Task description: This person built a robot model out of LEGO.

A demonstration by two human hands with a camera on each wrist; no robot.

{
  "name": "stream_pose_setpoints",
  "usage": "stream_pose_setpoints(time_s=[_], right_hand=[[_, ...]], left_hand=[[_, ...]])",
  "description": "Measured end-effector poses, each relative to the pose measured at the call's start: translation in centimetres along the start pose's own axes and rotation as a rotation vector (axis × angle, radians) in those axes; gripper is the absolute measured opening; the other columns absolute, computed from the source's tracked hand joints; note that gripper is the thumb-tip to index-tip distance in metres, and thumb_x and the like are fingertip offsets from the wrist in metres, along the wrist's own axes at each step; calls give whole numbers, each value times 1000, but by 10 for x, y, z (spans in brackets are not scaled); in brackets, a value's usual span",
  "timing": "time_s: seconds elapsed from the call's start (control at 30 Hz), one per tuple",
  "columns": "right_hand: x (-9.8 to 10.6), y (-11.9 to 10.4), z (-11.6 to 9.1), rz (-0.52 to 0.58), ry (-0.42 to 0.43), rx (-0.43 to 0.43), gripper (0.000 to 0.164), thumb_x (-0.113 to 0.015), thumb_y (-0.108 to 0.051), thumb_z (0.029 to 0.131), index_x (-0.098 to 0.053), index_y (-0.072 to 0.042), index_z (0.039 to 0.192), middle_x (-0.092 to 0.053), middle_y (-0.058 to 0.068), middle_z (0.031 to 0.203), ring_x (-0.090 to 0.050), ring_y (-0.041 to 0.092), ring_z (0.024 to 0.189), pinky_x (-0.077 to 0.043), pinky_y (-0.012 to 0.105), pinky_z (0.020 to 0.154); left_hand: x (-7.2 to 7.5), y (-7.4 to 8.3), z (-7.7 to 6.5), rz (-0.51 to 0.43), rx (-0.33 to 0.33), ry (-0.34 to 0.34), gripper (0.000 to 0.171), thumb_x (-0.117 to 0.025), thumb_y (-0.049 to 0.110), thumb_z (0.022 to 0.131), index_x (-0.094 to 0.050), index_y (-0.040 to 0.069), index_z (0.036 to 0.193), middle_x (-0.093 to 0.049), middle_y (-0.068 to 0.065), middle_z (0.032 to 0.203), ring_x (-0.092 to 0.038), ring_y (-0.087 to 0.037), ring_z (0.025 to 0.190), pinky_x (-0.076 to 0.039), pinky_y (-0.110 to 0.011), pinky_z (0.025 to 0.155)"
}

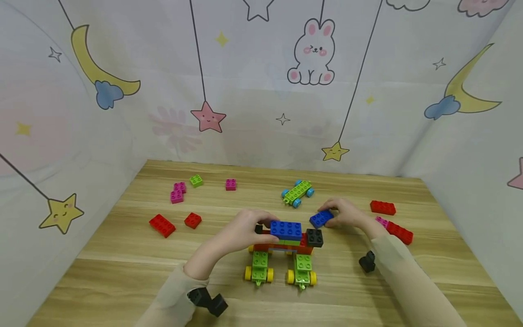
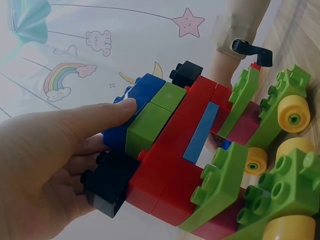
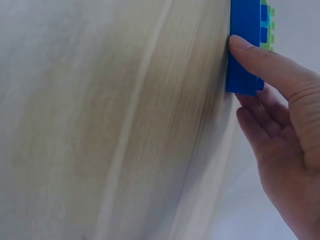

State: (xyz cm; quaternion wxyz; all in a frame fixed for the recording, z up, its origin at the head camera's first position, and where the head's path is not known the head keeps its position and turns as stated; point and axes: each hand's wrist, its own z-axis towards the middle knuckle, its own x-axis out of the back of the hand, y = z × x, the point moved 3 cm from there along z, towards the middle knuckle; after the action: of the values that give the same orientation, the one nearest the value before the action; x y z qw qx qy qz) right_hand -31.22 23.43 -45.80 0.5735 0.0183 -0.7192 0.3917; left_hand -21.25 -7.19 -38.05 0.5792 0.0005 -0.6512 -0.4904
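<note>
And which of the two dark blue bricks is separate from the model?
The dark blue brick pinched by the right hand; the other dark blue brick sits atop the model, gripped by the left hand.

Apart from the one wheeled build (image 1: 291,243), I count four red bricks (image 1: 162,225), two at the left of the frame and two at the right, four pink bricks (image 1: 230,184), one small green brick (image 1: 196,180) and one green car base (image 1: 298,192). Blue bricks (image 1: 286,230) are two; black bricks (image 1: 314,237), also two.
</note>
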Motion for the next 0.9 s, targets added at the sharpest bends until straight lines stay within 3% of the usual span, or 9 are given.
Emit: stream_pose_setpoints(time_s=[0.13, 0.3, 0.57, 0.73, 0.9], right_hand=[[1, 0, -2, 20, 18, -23, 34, -79, -11, 81, -71, -2, 113, -66, 16, 115, -60, 36, 110, -48, 55, 99], [2, -2, -4, 45, 53, -69, 35, -79, -14, 81, -70, -4, 114, -67, 15, 116, -60, 36, 112, -46, 56, 100], [11, -21, -8, 73, 153, -103, 40, -78, -18, 84, -68, -2, 119, -67, 19, 120, -60, 39, 114, -45, 59, 100], [18, -38, -10, 76, 232, -82, 42, -79, -22, 83, -69, -1, 118, -69, 18, 116, -63, 36, 108, -49, 57, 95], [26, -64, -12, 67, 298, -28, 41, -79, -23, 83, -70, -3, 117, -71, 15, 112, -65, 33, 103, -52, 55, 91]], left_hand=[[0, 0, 1, -20, 21, -1, 40, -75, 27, 87, -68, 6, 120, -72, -5, 104, -64, -15, 92, -53, -24, 77], [-1, -1, 1, -39, 37, 5, 40, -74, 26, 88, -67, 5, 121, -71, -6, 107, -64, -17, 95, -56, -32, 83], [-2, -4, 2, -30, 25, 21, 40, -73, 26, 89, -67, 5, 122, -71, -7, 108, -65, -18, 96, -57, -36, 83], [-2, -5, 2, -18, 18, 25, 41, -73, 27, 88, -67, 5, 122, -71, -7, 108, -66, -18, 96, -56, -33, 83], [-2, -7, 2, -37, 28, 36, 46, -74, 27, 88, -64, 5, 127, -70, -9, 116, -65, -21, 103, -56, -38, 88]])
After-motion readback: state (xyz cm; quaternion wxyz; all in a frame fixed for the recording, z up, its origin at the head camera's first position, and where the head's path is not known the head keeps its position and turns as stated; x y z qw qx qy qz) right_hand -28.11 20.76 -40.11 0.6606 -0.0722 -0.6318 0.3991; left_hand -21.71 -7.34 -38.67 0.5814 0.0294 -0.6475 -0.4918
